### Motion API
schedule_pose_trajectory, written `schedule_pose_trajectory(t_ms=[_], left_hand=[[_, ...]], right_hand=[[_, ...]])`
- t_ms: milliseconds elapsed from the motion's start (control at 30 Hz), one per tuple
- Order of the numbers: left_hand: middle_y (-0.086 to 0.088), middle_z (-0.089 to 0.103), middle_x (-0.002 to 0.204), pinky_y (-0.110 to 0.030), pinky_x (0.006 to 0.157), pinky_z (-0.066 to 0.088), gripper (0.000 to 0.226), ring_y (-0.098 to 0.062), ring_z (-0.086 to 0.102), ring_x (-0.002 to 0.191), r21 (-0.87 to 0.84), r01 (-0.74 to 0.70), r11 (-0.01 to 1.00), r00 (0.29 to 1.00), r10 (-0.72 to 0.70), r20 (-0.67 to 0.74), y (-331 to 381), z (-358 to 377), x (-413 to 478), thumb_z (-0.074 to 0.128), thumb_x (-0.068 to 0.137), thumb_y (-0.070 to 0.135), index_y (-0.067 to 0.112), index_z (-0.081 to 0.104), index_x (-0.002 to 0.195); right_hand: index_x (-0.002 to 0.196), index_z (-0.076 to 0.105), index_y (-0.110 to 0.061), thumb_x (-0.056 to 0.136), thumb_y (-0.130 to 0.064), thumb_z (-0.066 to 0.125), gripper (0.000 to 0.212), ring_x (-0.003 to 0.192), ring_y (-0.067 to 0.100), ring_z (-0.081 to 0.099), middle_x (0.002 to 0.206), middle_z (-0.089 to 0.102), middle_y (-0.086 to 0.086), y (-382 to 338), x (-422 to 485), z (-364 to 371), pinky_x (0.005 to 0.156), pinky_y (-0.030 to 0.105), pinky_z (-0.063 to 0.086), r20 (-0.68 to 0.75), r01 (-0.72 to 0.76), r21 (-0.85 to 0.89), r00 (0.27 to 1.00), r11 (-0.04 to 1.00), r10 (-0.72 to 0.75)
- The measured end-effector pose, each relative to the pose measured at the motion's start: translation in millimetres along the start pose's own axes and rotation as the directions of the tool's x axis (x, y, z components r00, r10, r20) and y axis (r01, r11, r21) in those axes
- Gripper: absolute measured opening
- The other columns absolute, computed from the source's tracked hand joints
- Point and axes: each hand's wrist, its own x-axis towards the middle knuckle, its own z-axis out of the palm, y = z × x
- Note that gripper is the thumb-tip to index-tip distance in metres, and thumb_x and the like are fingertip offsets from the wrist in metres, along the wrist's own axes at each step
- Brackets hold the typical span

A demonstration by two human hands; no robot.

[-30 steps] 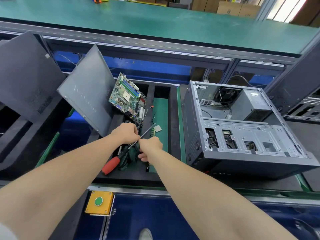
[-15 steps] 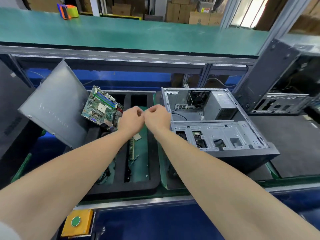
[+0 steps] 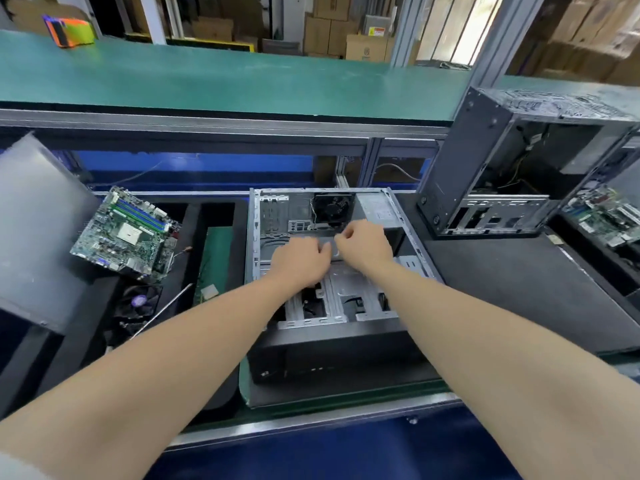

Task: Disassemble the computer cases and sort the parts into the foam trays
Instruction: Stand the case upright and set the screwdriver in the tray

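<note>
The left hand (image 3: 299,259) and right hand (image 3: 363,242) are close together above the open computer case (image 3: 332,344) at frame centre, fingers curled; whether they hold anything is unclear.

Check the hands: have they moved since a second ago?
Yes. The left hand and right hand shifted right, off the foam tray to over the open computer case.

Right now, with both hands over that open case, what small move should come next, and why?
Probably reach the right hand on to the fan and power supply at the far end of the case: both still sit inside, while the motherboard is already out.
</note>
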Motion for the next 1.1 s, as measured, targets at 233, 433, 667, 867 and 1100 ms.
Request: schedule_pose_trajectory(t_ms=[233,433,667,867,1100], left_hand=[[0.001,0.055,0.063,-0.034,0.059,0.046,0.048,-0.023,0.052,0.054,0.289,0.001,0.957,1.0,0.006,-0.022,-2.8,18.0,9.5,0.027,0.104,0.038,0.015,0.05,0.068],[0.002,0.055,0.069,-0.036,0.056,0.045,0.029,-0.024,0.051,0.059,0.374,-0.029,0.927,1.0,0.031,0.001,-4.5,15.6,22.2,0.03,0.097,0.025,0.017,0.044,0.072],[-0.001,0.06,0.068,-0.031,0.052,0.029,0.045,-0.024,0.054,0.062,0.406,-0.069,0.911,0.997,0.048,0.061,-19.2,9.7,55.6,0.019,0.085,0.036,0.016,0.056,0.071],[-0.002,0.054,0.062,-0.036,0.06,0.043,0.051,-0.024,0.053,0.06,0.388,-0.219,0.895,0.974,0.174,0.148,-40.9,-7.9,89.1,0.029,0.1,0.044,0.017,0.053,0.063],[-0.004,0.056,0.058,-0.036,0.055,0.038,0.064,-0.022,0.054,0.057,0.347,-0.426,0.835,0.905,0.386,0.181,-43.3,-10.3,121.1,0.025,0.107,0.048,0.013,0.05,0.06]], right_hand=[[0.058,0.049,-0.012,0.108,-0.06,0.032,0.071,0.054,0.021,0.052,0.057,0.054,0.005,61.5,28.6,-13.4,0.053,0.033,0.035,0.32,0.31,-0.289,0.923,0.906,-0.214],[0.066,0.046,-0.018,0.108,-0.049,0.028,0.055,0.069,0.03,0.057,0.066,0.053,0.005,54.1,41.7,-5.3,0.062,0.038,0.039,0.37,0.378,-0.292,0.892,0.878,-0.261],[0.073,0.046,-0.014,0.104,-0.038,0.033,0.042,0.069,0.029,0.054,0.074,0.055,0.009,44.3,52.2,2.1,0.055,0.035,0.033,0.349,0.236,-0.23,0.926,0.944,-0.147],[0.104,0.05,-0.014,0.11,-0.024,0.027,0.026,0.1,0.042,0.061,0.1,0.058,0.015,26.3,33.7,19.1,0.073,0.043,0.047,0.299,0.16,-0.269,0.951,0.95,-0.076],[0.152,0.044,0.001,0.115,-0.029,0.016,0.055,0.137,0.041,0.051,0.151,0.053,0.023,4.9,20.0,44.1,0.107,0.049,0.045,0.285,-0.213,-0.14,0.927,0.967,0.245]])
